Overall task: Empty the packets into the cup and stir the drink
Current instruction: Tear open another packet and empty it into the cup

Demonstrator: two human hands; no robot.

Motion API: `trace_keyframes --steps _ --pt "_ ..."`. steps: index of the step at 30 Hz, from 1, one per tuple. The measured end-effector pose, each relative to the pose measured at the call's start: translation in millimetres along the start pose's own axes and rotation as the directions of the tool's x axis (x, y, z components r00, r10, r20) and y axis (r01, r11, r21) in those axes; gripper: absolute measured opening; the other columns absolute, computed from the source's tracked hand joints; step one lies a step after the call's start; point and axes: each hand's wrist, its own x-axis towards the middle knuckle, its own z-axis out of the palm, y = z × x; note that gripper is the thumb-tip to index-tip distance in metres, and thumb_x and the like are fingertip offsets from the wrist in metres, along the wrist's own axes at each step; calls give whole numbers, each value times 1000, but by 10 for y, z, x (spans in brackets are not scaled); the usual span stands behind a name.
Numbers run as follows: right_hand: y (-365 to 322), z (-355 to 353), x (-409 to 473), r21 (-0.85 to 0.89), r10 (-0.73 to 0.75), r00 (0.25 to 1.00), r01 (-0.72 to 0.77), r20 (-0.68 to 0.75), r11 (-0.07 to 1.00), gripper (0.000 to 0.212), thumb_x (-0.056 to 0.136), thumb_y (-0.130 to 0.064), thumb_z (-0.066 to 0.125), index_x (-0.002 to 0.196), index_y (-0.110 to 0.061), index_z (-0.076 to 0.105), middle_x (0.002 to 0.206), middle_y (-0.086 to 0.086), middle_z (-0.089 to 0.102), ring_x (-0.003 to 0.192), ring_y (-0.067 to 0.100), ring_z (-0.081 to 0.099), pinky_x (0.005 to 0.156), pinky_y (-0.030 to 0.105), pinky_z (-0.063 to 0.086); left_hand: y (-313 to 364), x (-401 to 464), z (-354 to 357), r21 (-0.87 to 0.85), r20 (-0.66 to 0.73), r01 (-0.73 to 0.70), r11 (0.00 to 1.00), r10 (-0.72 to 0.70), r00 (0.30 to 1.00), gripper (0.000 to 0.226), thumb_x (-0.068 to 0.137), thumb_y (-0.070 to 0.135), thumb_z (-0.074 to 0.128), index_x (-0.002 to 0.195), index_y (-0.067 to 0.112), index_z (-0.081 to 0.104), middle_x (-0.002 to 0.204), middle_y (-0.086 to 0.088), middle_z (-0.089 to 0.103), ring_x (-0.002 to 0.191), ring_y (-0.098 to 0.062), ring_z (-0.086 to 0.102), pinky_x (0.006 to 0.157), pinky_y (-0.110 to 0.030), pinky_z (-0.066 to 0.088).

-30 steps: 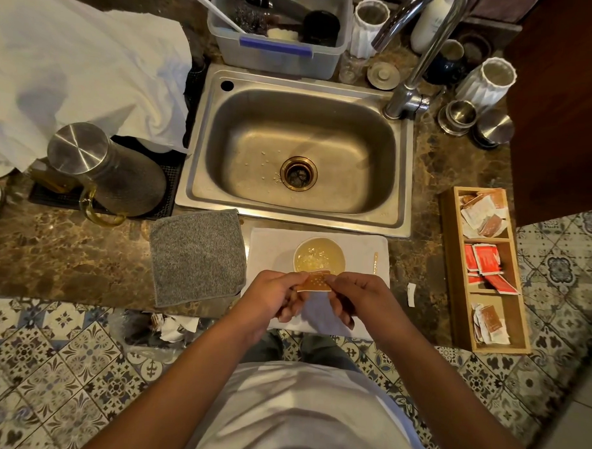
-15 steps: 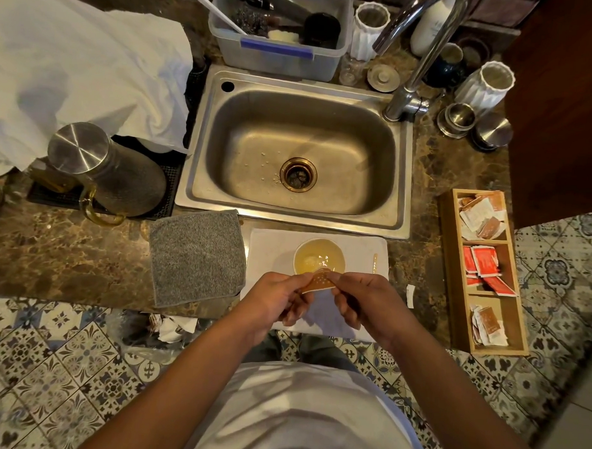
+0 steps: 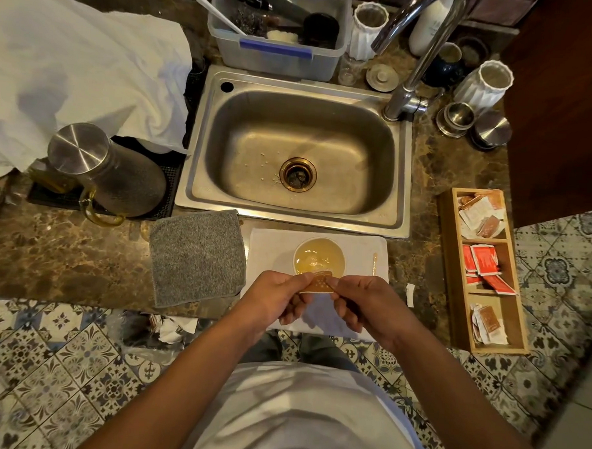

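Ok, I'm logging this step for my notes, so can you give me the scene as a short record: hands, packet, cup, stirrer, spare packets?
left hand: pinching the left end of the packet
right hand: pinching the right end of the packet
packet: small, orange-brown, held over the near rim of the cup; whether torn open cannot be told
cup: on the white mat, holds pale yellowish liquid
stirrer: thin stick lying on the mat, right of the cup, untouched
spare packets: in the wooden tray, three compartments
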Motion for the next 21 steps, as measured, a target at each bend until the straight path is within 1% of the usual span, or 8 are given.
trace_keyframes --steps 6,11,14,17,19,21 --pt "-2 23 -14 23 -20 1000 20 -1 1000 33 99 -18 64 68 -9 72 55 9 60 40 13 47 39 21 38 16 -10 26 -13 -23 12 1000 -13 1000 43 98 32 62 63 7 64 51 -9 56 39 -16 43 43 -25 32" --pt "-12 58 -7 -49 -75 991 70 -108 996 29 97 -14 64 71 -2 70 55 11 58 41 16 44 40 23 37 0 -35 28 0 -12 22 1000 -22 1000 43 98 35 62 65 7 64 53 -11 59 40 -17 44 43 -25 33" --pt "-10 59 23 -49 -77 983 70 -164 996 32 98 -15 63 68 -3 68 56 13 57 45 19 44 42 26 37 14 -39 37 14 0 5 1000 -5 1000 42 98 33 62 65 7 63 51 -10 58 40 -17 44 42 -24 35" --pt "-2 58 33 -3 -54 989 54 -139 999 32 98 -20 63 70 -6 69 59 14 57 48 20 46 45 27 38 38 -37 49 14 -12 -4 1000 4 1000 42 98 31 62 64 8 62 51 -9 57 38 -15 42 40 -22 34" --pt "7 53 16 -2 -62 994 62 -92 998 32 98 -23 64 76 -1 70 61 14 58 48 20 47 46 28 39 49 -39 58 4 -21 -6 1000 6 1000 41 98 31 63 63 9 61 51 -9 55 37 -13 41 39 -21 32" --pt "19 52 6 -33 -81 993 78 -88 996 34 97 -24 65 82 6 69 62 13 59 48 19 47 46 27 39 53 -45 63 15 -20 -7 1000 8 1000 42 96 33 64 61 10 60 49 -7 53 36 -11 39 39 -20 31"
